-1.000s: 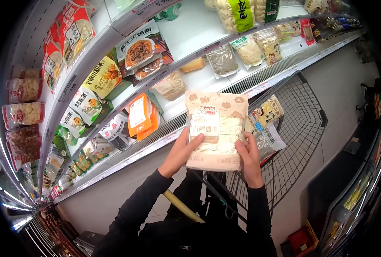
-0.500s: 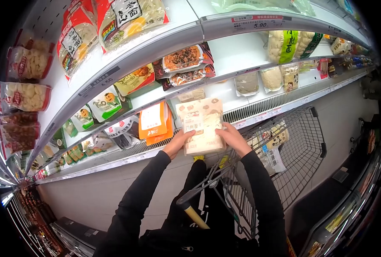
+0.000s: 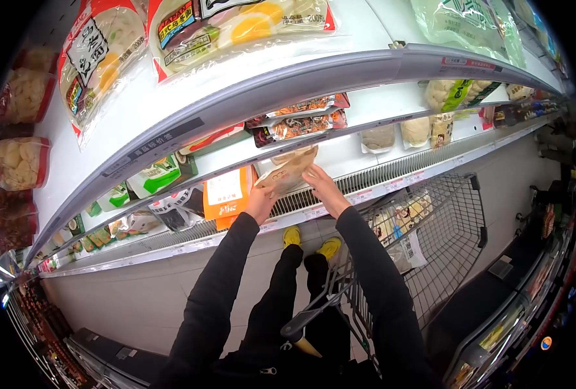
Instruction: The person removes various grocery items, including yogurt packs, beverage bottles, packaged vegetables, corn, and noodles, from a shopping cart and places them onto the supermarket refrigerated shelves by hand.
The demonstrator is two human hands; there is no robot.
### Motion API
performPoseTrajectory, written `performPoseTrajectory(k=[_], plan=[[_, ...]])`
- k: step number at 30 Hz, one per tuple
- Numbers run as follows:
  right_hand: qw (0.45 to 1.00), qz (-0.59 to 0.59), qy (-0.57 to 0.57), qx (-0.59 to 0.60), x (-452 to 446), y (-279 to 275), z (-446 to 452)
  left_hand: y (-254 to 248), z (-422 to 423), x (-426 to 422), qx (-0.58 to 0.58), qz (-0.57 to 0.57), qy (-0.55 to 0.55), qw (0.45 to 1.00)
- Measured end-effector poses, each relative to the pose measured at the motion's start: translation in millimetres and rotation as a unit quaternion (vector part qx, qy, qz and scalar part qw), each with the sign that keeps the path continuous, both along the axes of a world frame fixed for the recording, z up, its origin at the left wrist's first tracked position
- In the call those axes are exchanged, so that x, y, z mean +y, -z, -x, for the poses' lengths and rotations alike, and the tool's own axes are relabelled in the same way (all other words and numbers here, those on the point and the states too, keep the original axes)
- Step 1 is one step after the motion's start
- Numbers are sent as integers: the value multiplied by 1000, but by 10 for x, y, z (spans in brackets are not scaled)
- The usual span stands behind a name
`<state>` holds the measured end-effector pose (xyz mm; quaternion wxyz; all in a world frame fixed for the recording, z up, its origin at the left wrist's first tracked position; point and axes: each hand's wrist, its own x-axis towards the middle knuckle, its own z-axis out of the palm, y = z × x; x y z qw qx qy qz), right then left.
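Observation:
Between both hands, a beige noodle package [image 3: 287, 174] is tilted at the lower shelf, just right of an orange and white package [image 3: 226, 192]. My left hand [image 3: 260, 203] grips its lower left side, close to the orange package. On the right side, my right hand [image 3: 325, 189] holds it with the fingers partly hidden by the package. Behind the beige package, part of a similar pack shows on the shelf. Packets with red and black wrapping [image 3: 301, 127] lie on the shelf above.
A wire shopping cart [image 3: 453, 243] with several packages stands at the right, its handle [image 3: 307, 319] near my legs. The curved upper shelf edge [image 3: 249, 97] juts over the hands. Dark cases [image 3: 489, 279] line the lower right.
Both hands have moved the beige package forward to the lower shelf and tipped it away. The view has shifted closer to the upper shelf, and yellow shoes now show fully.

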<state>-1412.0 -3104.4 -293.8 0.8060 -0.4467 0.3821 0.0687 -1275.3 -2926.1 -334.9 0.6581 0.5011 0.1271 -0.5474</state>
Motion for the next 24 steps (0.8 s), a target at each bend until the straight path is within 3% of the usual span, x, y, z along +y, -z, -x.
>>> performPoseTrajectory(k=[4, 7, 11, 13, 16, 19, 21, 24], plan=[[998, -41, -30, -25, 78, -171, 23, 215, -161, 98, -28, 12, -85, 996], [998, -26, -53, -15, 116, -391, 94, 159, -153, 128, -38, 1, -71, 997], [988, 101, 40, -110, 75, -620, 486, 173, -131, 127, -42, 7, -63, 997], [967, 131, 167, -140, 14, -918, 827, 233, -138, 122, -39, 10, -44, 998], [909, 211, 346, -99, -93, -934, 1605, 149, -27, -30, -54, -135, -6, 989], [835, 298, 463, -14, -133, -882, 2530, -222, 271, -271, -91, -137, 112, 980], [811, 312, 495, 15, -9, -706, 3168, -410, 514, -493, -102, -127, 124, 979], [825, 254, 483, 148, 425, -253, 4042, -770, 912, -873, -239, -71, 246, 937]])
